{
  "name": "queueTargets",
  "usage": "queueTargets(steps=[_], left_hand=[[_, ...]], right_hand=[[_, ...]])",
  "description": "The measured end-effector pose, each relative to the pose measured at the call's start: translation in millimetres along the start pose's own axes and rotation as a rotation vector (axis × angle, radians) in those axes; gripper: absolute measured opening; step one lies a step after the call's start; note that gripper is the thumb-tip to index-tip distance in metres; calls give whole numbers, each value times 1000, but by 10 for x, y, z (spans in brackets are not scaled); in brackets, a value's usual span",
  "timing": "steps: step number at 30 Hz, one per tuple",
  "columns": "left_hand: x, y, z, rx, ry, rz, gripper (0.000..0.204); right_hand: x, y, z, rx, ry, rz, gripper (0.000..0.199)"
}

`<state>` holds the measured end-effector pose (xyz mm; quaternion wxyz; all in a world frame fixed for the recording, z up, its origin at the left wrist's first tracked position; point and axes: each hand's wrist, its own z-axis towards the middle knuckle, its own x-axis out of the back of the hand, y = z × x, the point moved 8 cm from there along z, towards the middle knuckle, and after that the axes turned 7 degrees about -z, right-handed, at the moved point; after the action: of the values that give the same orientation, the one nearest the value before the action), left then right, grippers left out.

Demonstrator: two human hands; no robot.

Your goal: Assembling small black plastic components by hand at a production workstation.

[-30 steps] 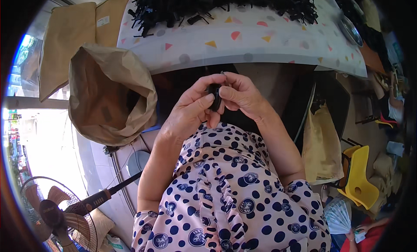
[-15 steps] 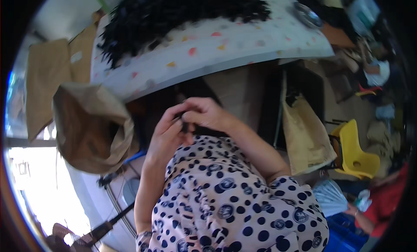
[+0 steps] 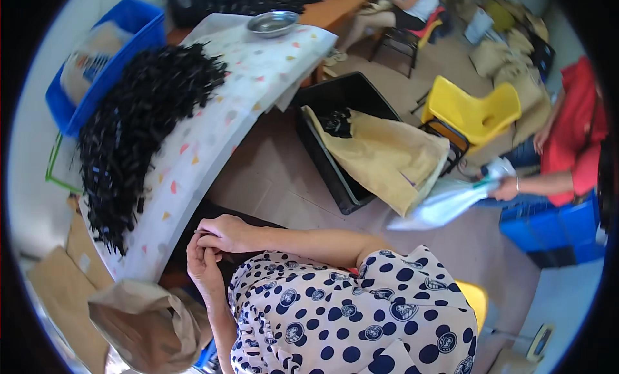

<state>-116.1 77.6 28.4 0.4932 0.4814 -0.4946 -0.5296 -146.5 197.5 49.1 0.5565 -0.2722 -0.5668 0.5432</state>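
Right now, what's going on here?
The person's left hand and right hand meet at the fingers, just off the edge of the patterned table; anything between them is hidden. A heap of small black pieces lies on the table. An open brown bag is near its closer end. To the right, someone in red grips a whitish bag.

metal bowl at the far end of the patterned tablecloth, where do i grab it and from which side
Probably pinch the metal bowl by its near rim, coming over the bare stretch of patterned tablecloth. It sits upright, its round, open mouth leaving the rim exposed, and the pile of black pieces lies to its left, off that approach.
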Motion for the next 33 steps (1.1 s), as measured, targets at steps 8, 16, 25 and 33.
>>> queueTargets(steps=[8,16,25,33], left_hand=[[58,145,-16,-83,99,171,34],[-64,298,-191,-21,195,-17,35],[239,268,-361,-53,262,-2,38],[299,392,-506,-255,336,185,35]], right_hand=[[-3,-97,20,62,83,-16,26],[-182,28,-265,-363,-93,778,29],[-515,-213,-196,-290,-315,654,29],[-568,-329,-233,-229,-356,545,26]])
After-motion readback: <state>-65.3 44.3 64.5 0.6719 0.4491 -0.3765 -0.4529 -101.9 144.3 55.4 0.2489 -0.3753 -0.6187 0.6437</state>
